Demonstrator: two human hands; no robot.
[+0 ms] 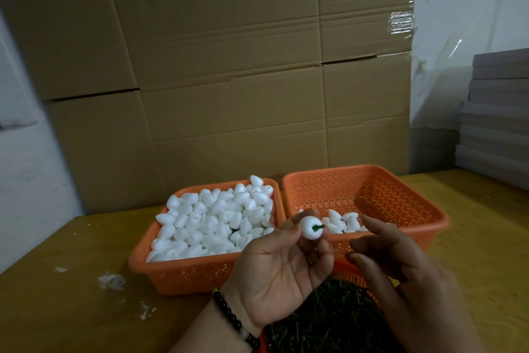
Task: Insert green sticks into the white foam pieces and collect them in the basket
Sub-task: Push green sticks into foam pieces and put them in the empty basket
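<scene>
Left hand [282, 266] is pinching one white foam piece [310, 227] between thumb and fingers, holding it up just in front of the right-hand basket [400, 195], and a green stick [319, 227] is already poking out of it toward my right hand [400, 261]. That right hand hangs loose with fingers relaxed, gripping nothing as far as I can see, so I'd say this insertion is basically done and the piece just needs dropping in. Progress-wise, honestly we're early: the right-hand basket has only a small cluster of finished pieces [343, 222] along its near wall, most of its floor bare. To its left, touching it, the other basket [200, 275] is heaped with plain foam pieces [217, 218]. Nearer me than the right-hand basket sits a pile of green sticks [329, 321]. Loads left to go.
</scene>
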